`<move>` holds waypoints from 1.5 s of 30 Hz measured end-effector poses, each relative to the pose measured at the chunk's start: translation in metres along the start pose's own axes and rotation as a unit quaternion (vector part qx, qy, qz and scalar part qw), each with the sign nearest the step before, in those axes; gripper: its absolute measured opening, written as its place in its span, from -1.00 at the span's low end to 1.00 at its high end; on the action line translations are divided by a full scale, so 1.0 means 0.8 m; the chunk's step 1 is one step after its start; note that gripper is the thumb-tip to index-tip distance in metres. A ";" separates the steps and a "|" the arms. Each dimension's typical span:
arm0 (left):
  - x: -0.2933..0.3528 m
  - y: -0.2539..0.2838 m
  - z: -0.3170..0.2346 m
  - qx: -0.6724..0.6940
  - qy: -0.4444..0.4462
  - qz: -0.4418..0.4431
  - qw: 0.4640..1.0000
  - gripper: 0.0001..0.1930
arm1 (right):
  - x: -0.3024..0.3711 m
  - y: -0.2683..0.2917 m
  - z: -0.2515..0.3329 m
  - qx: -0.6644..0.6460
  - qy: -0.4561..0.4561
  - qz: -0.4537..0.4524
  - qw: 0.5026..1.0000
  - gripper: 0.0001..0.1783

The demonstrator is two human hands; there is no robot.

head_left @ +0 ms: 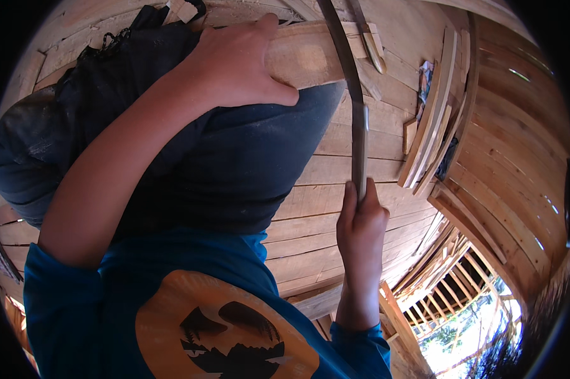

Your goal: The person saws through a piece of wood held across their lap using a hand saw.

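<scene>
My left hand [244, 60] is closed over a pale wooden board [310, 54], thumb along the near edge and the other fingers mostly hidden behind it. The board lies across my dark-trousered leg [234, 145]. Wrapped round the lower end of a long, narrow, dark blade [345, 54] is my right hand [363, 221]. Running up past the top of the picture, this blade crosses the board near its right end. Seen nearly edge-on, it could be a saw or a machete; I cannot tell which.
On the plank floor [323, 208], a slim tool with a pale wooden end [375, 54] lies beyond the blade. Long boards [433, 126] lean along the plank wall [506, 139] at right. More stacked wood [440, 259] lies near an opening at lower right.
</scene>
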State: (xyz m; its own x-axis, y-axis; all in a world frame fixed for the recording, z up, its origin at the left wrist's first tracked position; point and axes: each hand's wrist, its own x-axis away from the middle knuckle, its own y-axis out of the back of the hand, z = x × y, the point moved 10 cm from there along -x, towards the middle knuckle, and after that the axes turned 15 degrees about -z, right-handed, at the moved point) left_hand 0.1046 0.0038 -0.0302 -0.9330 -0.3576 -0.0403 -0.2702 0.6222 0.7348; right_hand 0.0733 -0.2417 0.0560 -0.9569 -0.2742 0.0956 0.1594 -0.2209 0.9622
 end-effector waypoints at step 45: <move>-0.007 0.018 0.003 -0.038 0.061 0.070 0.995 -0.20 | -0.029 -0.002 0.018 0.012 0.048 -0.009 0.999 -0.83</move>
State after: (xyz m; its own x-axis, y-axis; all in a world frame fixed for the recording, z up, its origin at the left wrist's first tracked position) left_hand 0.1052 0.0169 -0.0210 -0.9231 -0.3564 0.1443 -0.1175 0.6189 0.7766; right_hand 0.0920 -0.2213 0.0561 -0.9318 -0.3588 0.0548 0.1359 -0.2049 0.9693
